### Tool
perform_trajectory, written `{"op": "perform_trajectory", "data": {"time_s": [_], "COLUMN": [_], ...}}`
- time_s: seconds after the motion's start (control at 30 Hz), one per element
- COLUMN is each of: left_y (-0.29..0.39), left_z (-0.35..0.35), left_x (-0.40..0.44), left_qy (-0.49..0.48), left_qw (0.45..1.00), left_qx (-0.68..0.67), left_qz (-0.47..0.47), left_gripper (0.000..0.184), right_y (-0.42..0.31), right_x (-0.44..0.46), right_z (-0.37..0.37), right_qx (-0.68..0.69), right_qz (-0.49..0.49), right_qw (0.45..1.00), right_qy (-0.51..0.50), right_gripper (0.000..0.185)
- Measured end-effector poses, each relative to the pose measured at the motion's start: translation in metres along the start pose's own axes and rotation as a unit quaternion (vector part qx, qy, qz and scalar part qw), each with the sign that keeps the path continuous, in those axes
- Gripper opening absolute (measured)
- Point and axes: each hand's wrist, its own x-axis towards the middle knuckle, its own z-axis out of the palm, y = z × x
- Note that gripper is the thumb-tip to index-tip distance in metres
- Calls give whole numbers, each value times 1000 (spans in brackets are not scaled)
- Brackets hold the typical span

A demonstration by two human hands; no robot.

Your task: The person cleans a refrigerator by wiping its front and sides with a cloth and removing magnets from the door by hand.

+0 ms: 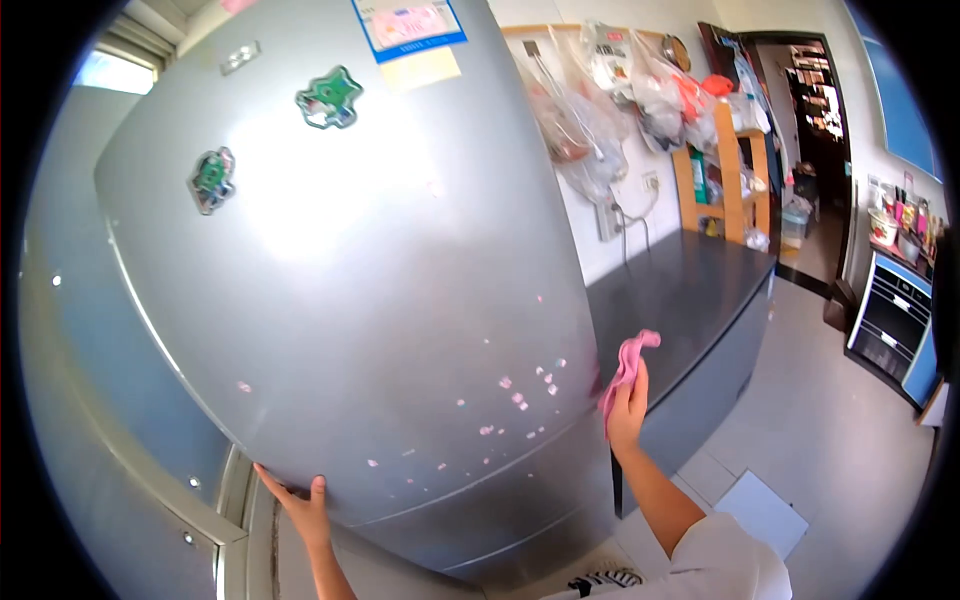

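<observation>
A tall silver refrigerator (400, 300) fills the middle of the head view. My left hand (303, 508) rests at its lower left edge, with thumb and fingers spread apart. On the other side, my right hand (627, 415) is closed around a pink cloth (626, 365), whose upper end flops over to the right. The cloth is beside the refrigerator's right edge; whether it touches the door I cannot tell. Small pinkish-white specks (518, 401) are scattered over the lower part of the upper door. Two green magnets (329, 98) and a blue-edged card (410, 28) are higher up.
A dark-topped low cabinet (690, 290) stands right of the refrigerator. Plastic bags (590, 120) hang on the wall above, near a wooden rack (735, 175). Farther right are a doorway (810, 150) and a black-fronted appliance (893, 310). A pale square (750, 512) lies on the tiled floor.
</observation>
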Motion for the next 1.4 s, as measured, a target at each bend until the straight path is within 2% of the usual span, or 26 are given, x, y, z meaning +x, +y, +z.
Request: {"op": "perform_trajectory", "data": {"time_s": [0.07, 0.1, 0.13, 0.17, 0.23, 0.3, 0.33, 0.4, 0.47, 0.53, 0.6, 0.67, 0.8, 0.87, 0.9, 0.97, 1.0, 1.1, 1.27, 1.33, 1.4], "left_y": [2, 5, 7, 9, 12, 13, 10, 5, 6, 8, 10, 0, -3, 1, 2, 4, 4, 1, -4, -6, -3], "left_z": [1, 3, 3, 4, 4, 3, 2, -1, -1, -2, 0, -1, 2, 1, 0, -1, -2, -1, -1, -1, 0], "left_x": [0, -1, -2, -2, -2, -2, -2, 0, 0, -2, -1, 0, 0, 1, 0, -1, -1, -2, -1, -3, -5], "left_qy": [-4, 3, 9, 6, 13, 2, 7, -2, 0, -1, 0, -1, 14, 8, 2, 8, 4, 4, 10, 26, 21], "left_qw": [1000, 1000, 1000, 1000, 1000, 1000, 1000, 1000, 1000, 1000, 1000, 999, 998, 998, 999, 999, 999, 999, 999, 999, 999], "left_qx": [3, 2, -3, -9, -18, -18, -19, 2, -8, -16, -23, -30, -43, -33, -19, -17, -8, -37, -30, -9, 24], "left_qz": [3, 3, 9, 9, 16, -4, -1, 23, 26, 24, 21, 33, 43, 47, 45, 45, 40, 25, 44, 40, 8], "left_gripper": [107, 106, 106, 106, 107, 109, 109, 110, 110, 110, 111, 111, 111, 112, 113, 114, 115, 117, 118, 118, 117], "right_y": [-12, -32, -19, -42, -23, -34, -43, -61, -78, -112, -154, -182, -188, -167, -160, -154, -157, -174, -243, -277, -315], "right_x": [34, 35, 43, 37, -3, -40, -39, -27, 11, 74, 134, 163, 155, 132, 124, 120, 127, 152, 234, 257, 241], "right_z": [33, 47, 63, 91, 123, 138, 144, 158, 177, 184, 201, 221, 227, 210, 201, 186, 187, 203, 290, 328, 361], "right_qx": [-82, -77, -165, -425, -324, -283, -279, -204, -142, -235, -262, -215, -232, -285, -281, -296, -289, -268, -180, -179, -226], "right_qz": [-99, 24, -134, -412, -361, -433, -438, -616, -563, -550, -539, -520, -547, -613, -619, -599, -606, -579, -528, -499, -467], "right_qw": [991, 994, 972, 806, 868, 784, 783, 658, 741, 775, 799, 826, 804, 726, 724, 715, 712, 759, 830, 847, 854], "right_qy": [-22, -70, -99, 17, -106, -342, -341, -381, -337, -203, -57, -14, -16, -123, -120, -205, -205, -130, 3, 38, 45], "right_gripper": [42, 45, 49, 53, 47, 36, 36, 35, 38, 36, 41, 41, 41, 41, 41, 41, 41, 44, 44, 43, 41]}}
